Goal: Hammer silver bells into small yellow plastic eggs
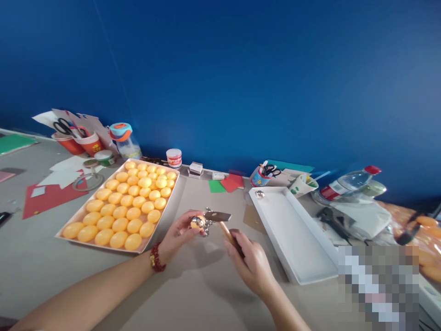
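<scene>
Between the fingertips of my left hand (181, 231) is an orange ball (197, 222), partly covered with shiny silver pieces. My right hand (250, 257) is wrapped round the wooden handle of a small hammer (218, 216) with a dark, flat metal head. The hammer head is just right of the ball, over a cluster of small shiny silver pieces (207, 227). Whether the head touches them I cannot tell. To the left, a shallow box (141, 251) is filled with rows of plain orange balls (120, 211).
A white tray (296, 239) on the right holds one silver-covered ball (259, 194) in its far corner. Along the blue wall stand paper cups (91, 144), a drinking bottle (124, 140), a small tub (174, 157) and a pen cup (260, 176). A plastic bottle (344, 184) leans at right.
</scene>
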Tool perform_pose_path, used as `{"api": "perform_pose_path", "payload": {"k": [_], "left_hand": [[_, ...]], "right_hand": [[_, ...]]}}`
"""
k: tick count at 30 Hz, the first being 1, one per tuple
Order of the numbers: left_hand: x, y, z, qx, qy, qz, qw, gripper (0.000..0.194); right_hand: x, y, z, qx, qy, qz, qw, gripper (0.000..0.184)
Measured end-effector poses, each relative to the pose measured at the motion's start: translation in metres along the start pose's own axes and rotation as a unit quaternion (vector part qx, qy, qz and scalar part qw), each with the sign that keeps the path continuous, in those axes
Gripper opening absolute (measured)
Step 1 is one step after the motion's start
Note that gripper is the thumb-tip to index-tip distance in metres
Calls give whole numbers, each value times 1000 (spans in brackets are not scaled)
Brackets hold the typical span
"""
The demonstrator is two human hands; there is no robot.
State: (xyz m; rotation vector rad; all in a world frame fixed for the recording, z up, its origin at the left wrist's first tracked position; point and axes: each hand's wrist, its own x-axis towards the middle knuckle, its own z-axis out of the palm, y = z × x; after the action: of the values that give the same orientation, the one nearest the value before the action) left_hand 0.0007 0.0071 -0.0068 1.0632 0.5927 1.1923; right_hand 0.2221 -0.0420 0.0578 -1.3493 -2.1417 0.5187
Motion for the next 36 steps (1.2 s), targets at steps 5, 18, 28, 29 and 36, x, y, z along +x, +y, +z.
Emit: {"api": "perform_pose_path", "payload": {"k": [5, 18, 28, 29, 36], "left_hand": [[1, 3, 0, -34, 24, -26, 999, 33], [2, 1, -1, -13, 54, -31, 998, 33], [3, 0, 1, 10, 67, -22, 997, 30], [3, 0, 1, 9, 65, -21, 998, 30], [2, -3, -2, 27, 61, -20, 998, 32]], "right_hand": [[1, -1, 0, -7, 2, -1, 1000, 14], [0, 1, 6, -18, -7, -13, 1000, 14], [-2, -1, 8, -18, -18, -6, 1000, 15], [-1, -2, 8, -26, -24, -7, 999, 15], [-2, -1, 8, -22, -7, -8, 1000, 15]]}}
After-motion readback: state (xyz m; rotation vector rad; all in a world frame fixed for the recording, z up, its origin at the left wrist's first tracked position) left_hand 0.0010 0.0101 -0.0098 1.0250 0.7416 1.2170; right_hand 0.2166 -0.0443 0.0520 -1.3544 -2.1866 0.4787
